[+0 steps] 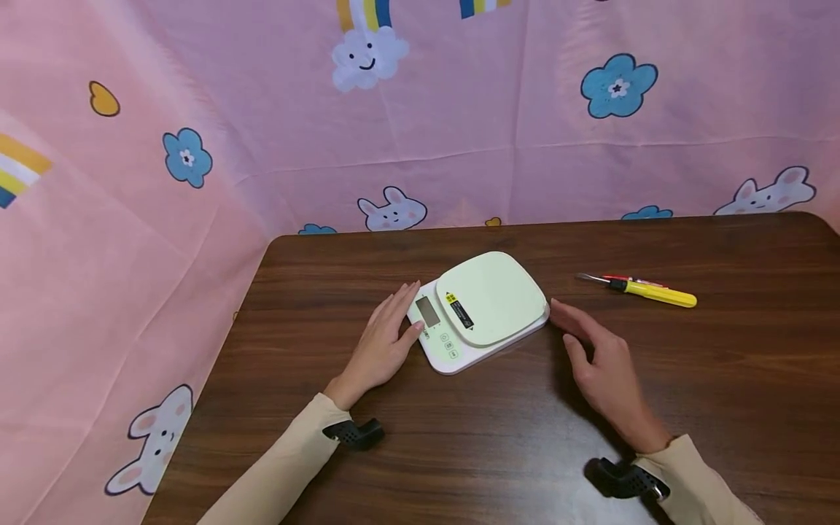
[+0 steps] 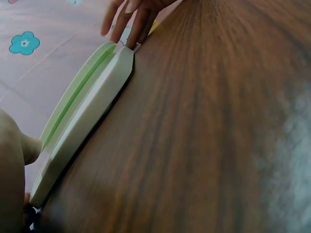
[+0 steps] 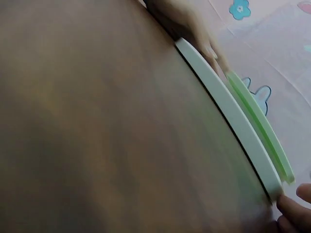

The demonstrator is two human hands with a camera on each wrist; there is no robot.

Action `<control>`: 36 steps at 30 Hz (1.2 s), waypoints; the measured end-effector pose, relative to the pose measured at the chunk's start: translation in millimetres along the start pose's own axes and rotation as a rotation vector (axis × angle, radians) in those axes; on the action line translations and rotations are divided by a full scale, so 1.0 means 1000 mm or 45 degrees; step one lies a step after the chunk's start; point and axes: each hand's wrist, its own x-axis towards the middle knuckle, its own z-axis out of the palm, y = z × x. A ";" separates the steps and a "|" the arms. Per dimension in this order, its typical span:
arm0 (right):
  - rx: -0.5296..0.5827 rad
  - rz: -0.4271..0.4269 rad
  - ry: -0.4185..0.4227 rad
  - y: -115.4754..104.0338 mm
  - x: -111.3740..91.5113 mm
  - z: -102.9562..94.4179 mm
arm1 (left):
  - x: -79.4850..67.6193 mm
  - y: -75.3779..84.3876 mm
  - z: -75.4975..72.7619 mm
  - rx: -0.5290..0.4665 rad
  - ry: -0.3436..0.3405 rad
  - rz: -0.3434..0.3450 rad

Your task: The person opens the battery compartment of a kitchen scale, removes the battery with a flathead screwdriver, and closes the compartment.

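A white kitchen scale (image 1: 495, 297) with a pale green platform lies flat and slightly turned on the table. Its small grey display and several buttons face the left side. My left hand (image 1: 380, 346) rests along the scale's left end, fingers straight, with the thumb over the edge near the display. At the opposite end my right hand (image 1: 600, 361) touches the right corner with its fingertips, thumb held apart. In the left wrist view the scale's side (image 2: 92, 102) shows low against the wood. The right wrist view shows the same scale (image 3: 233, 114) between both hands.
A yellow-handled tool (image 1: 656, 292) with a thin metal tip lies right of the scale, beside a slim red item (image 1: 646, 281). The dark wooden table (image 1: 485, 452) ends at a pink patterned cloth (image 1: 459, 109) behind and left.
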 end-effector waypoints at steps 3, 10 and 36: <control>-0.042 -0.032 -0.097 -0.002 -0.005 0.002 | -0.001 0.001 -0.002 -0.006 0.007 -0.004; -0.106 -0.116 -0.372 -0.005 -0.008 0.009 | -0.003 0.002 -0.004 -0.088 0.042 -0.003; -0.117 0.032 -0.314 -0.012 0.015 0.024 | -0.007 0.004 -0.008 -0.230 0.073 -0.066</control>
